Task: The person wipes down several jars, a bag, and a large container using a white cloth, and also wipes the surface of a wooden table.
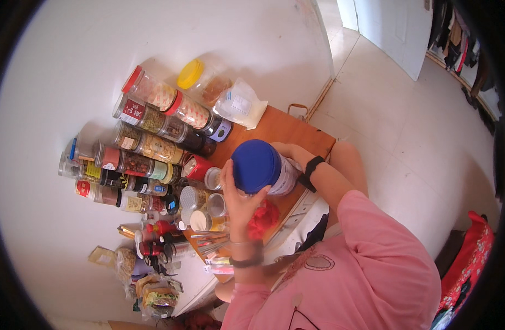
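Observation:
A large clear plastic jar (288,177) with a blue screw lid (255,166) is tilted between both hands, above the front of a wooden tabletop (273,123). My left hand (239,202) grips the lid's edge, fingers and thumb spread around it. My right hand (286,151) holds the far side of the jar; its fingers are mostly hidden behind the lid and jar. A red crumpled item (264,218) lies just below the jar. Close to my left hand stand small lidded jars (201,220), and metal sticks or utensils (213,242) lie near my left wrist.
Rows of stacked food jars (149,148) line the wall side. A white plastic bag (242,104) and a yellow-lidded jar (205,80) stand at the table's upper end. Bottles (155,247) and bagged food (159,295) stand at lower left. A door (396,33) is at upper right.

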{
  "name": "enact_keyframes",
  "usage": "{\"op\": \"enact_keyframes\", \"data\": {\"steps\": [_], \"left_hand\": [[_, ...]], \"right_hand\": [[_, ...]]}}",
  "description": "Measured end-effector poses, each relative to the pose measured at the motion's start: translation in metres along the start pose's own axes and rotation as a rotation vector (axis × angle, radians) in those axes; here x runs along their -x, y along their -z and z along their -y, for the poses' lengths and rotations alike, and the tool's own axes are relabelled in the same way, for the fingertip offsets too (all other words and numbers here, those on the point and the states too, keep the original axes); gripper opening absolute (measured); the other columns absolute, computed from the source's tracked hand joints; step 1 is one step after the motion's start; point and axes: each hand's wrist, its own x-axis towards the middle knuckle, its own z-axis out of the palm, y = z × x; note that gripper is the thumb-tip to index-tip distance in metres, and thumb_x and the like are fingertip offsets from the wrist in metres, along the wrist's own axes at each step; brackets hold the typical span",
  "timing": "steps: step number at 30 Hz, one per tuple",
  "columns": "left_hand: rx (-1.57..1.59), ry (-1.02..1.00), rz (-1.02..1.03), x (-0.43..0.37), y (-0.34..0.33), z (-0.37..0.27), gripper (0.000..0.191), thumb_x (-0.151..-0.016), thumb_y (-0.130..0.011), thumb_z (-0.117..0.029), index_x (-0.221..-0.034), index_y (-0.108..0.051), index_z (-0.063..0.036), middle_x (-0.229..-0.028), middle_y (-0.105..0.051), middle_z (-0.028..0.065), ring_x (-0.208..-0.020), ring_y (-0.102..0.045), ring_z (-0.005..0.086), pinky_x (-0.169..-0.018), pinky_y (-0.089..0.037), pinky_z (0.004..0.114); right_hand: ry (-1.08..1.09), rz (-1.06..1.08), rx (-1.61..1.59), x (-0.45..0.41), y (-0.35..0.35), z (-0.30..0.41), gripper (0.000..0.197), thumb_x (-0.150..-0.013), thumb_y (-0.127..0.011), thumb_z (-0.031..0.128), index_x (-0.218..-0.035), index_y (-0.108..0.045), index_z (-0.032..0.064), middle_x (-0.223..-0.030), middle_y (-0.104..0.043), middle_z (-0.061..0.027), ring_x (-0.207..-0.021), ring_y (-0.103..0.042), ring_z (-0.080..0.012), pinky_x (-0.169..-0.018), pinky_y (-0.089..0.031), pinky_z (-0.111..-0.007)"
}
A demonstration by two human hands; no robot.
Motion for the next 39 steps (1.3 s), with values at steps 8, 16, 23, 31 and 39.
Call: {"op": "enact_keyframes", "data": {"steps": [8, 16, 23, 31, 39], "left_hand": [[0.066, 0.003, -0.048, 0.008, -0.008, -0.003, 0.1, -0.059, -0.087, -0.023, -0.14, -0.034, 0.002, -0.143, -0.031, 0.0218, -0.132, -0.033, 0.0378, -0.11, -0.028, 0.045], [-0.224, 0.13, -0.328, 0.029, -0.053, -0.037, 0.099, -0.071, -0.08, -0.038, -0.144, -0.025, 0.0022, -0.144, -0.021, 0.0327, -0.132, -0.027, 0.0478, -0.108, -0.023, 0.054], [-0.459, 0.091, -0.052, 0.055, -0.03, -0.079, 0.079, -0.08, -0.072, -0.036, -0.142, -0.035, -0.0039, -0.143, -0.028, 0.0306, -0.133, -0.026, 0.0478, -0.108, -0.021, 0.054], [-0.506, -0.292, 0.126, -0.015, 0.011, -0.039, 0.069, -0.071, -0.075, -0.041, -0.129, -0.056, -0.0092, -0.145, -0.041, 0.015, -0.136, -0.031, 0.0401, -0.11, -0.022, 0.055], [-0.502, -0.25, 0.051, -0.007, -0.014, -0.034, 0.068, -0.076, -0.071, -0.043, -0.131, -0.054, -0.0068, -0.141, -0.045, 0.018, -0.132, -0.037, 0.0432, -0.106, -0.034, 0.048]], "right_hand": [[0.336, -0.273, -0.225, 0.028, -0.004, -0.08, 0.042, -0.1, -0.04, 0.032, -0.123, -0.057, 0.0013, -0.119, -0.063, -0.0099, -0.108, -0.059, -0.0198, -0.103, -0.039, -0.034], [1.145, -0.689, 0.374, 0.051, -0.063, -0.063, 0.061, -0.102, -0.025, 0.046, -0.133, -0.045, -0.0028, -0.133, -0.051, -0.0137, -0.122, -0.048, -0.0211, -0.107, -0.032, -0.033], [0.615, -0.062, 0.142, 0.036, -0.042, 0.032, 0.068, -0.099, -0.028, 0.056, -0.119, -0.061, -0.0002, -0.11, -0.066, -0.0114, -0.107, -0.059, -0.0168, -0.096, -0.042, -0.029], [0.514, -0.052, -0.119, 0.044, -0.034, -0.008, 0.059, -0.1, -0.034, 0.05, -0.123, -0.059, 0.0011, -0.116, -0.064, -0.0105, -0.107, -0.058, -0.0163, -0.099, -0.04, -0.029], [1.055, -0.957, 0.311, 0.034, -0.052, -0.116, 0.047, -0.103, -0.026, 0.032, -0.132, -0.046, 0.0012, -0.13, -0.05, -0.0199, -0.123, -0.044, -0.0325, -0.107, -0.028, -0.039]]}}
